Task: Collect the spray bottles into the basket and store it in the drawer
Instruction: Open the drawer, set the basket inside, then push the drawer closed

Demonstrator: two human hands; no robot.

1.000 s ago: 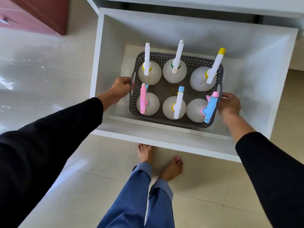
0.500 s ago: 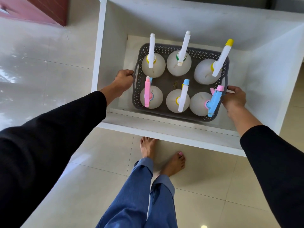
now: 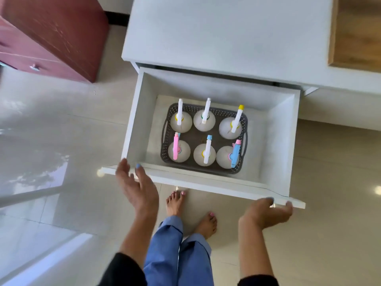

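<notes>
Both hands have let go of the basket (image 3: 203, 170), now resting in the drawer (image 3: 216, 183); left hand (image 3: 136, 182) open, right hand (image 3: 268, 211) seemingly cupping the front, ready to push.

The open white drawer (image 3: 276, 129) held a grey basket (image 3: 218, 172) on its bottom, nearer its left wall. Six spray bottles (image 3: 181, 122) stood upright inside.

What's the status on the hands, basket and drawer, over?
Left hand open at drawer front. Right hand cupping front edge. Basket inside, six bottles upright. Nothing blocking.
</notes>
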